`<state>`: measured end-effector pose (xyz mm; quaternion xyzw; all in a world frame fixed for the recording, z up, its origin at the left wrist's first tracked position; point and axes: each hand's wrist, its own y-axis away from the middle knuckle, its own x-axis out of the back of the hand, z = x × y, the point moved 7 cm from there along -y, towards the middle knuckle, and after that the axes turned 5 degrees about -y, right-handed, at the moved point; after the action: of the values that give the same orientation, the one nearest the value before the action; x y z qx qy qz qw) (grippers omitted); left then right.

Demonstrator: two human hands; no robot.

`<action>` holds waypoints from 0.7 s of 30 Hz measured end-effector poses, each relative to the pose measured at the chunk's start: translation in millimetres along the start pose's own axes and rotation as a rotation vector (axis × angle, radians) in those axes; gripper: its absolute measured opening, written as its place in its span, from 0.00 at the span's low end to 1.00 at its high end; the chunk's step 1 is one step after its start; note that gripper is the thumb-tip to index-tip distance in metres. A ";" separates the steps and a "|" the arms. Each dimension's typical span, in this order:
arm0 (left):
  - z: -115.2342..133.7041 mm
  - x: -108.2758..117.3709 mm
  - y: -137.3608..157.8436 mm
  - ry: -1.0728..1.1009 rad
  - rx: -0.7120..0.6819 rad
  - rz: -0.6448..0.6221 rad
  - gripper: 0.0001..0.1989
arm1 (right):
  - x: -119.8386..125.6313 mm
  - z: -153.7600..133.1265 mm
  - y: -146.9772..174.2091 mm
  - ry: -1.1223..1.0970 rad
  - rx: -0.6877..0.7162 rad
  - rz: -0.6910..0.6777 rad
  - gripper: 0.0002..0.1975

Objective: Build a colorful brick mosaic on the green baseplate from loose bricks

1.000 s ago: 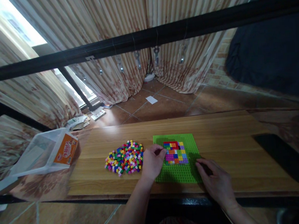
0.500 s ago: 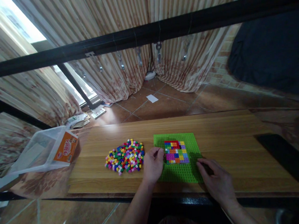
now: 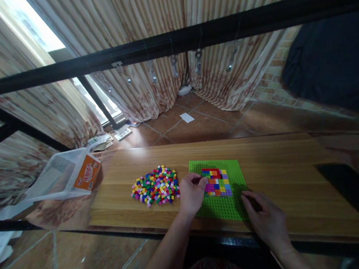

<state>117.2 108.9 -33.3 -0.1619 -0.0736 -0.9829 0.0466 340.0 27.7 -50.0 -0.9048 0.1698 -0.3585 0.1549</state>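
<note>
Green baseplate (image 3: 220,212) at twelve o'clock, brick pile (image 3: 157,187) at its nine; right hand (image 3: 266,217) loosely curled by its four, left hand (image 3: 191,196) seemingly pinched at nine on the mosaic (image 3: 217,183); both grips' contents hidden. We should brace the baseplate; press squarely.

One head-worn view, wide, looking forward and down from the near side of a wooden tabletop (image 3: 283,175), left hand (image 3: 191,195) and right hand (image 3: 268,219) close in front, tiled floor (image 3: 211,123) beyond, striped curtains (image 3: 144,20) at the far side.
</note>
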 end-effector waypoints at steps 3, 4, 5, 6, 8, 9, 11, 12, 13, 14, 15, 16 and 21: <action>-5.3 -1.8 -0.4 0.043 0.011 0.023 0.06 | 0.2 1.6 0.5 0.017 0.008 -0.001 0.17; -6.1 -2.0 -0.1 0.043 0.013 0.031 0.06 | 0.2 2.4 0.8 0.021 0.010 -0.002 0.18; -6.2 -1.9 0.5 0.035 0.012 0.038 0.05 | 0.1 3.3 1.0 0.024 0.011 -0.002 0.18; -5.8 -1.6 1.7 0.019 0.007 0.041 0.06 | -0.2 4.5 1.2 0.025 0.010 -0.005 0.19; -3.6 0.0 5.4 -0.017 -0.023 0.036 0.07 | -1.2 6.8 1.4 0.023 0.004 -0.015 0.20; -2.3 1.6 7.9 -0.030 -0.049 0.026 0.08 | -1.5 7.9 1.4 0.020 0.000 -0.016 0.21; -1.2 9.0 13.3 -0.051 -0.107 0.018 0.11 | -1.6 9.4 1.3 0.021 -0.006 -0.010 0.22; -1.6 15.3 15.6 -0.070 -0.133 0.024 0.11 | -1.3 9.7 1.1 0.025 -0.003 -0.004 0.22; -2.7 24.0 17.2 -0.105 -0.153 0.044 0.10 | -1.0 9.6 0.9 0.031 0.004 0.000 0.23; -4.2 34.5 18.0 -0.157 -0.167 0.075 0.09 | -1.1 9.5 0.8 0.039 0.012 0.000 0.24; -5.8 46.3 17.8 -0.227 -0.174 0.114 0.08 | -1.4 9.4 0.7 0.049 0.018 -0.004 0.24; -7.3 59.4 16.8 -0.319 -0.173 0.168 0.08 | -1.7 9.6 0.7 0.058 0.020 -0.008 0.25; -7.9 94.3 2.7 -0.748 -0.189 0.196 0.12 | -2.1 11.0 1.0 0.078 0.011 -0.005 0.26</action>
<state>26.1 98.5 -9.7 -0.5187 0.0210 -0.8494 0.0951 346.1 29.4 -59.3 -0.8897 0.1715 -0.3947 0.1524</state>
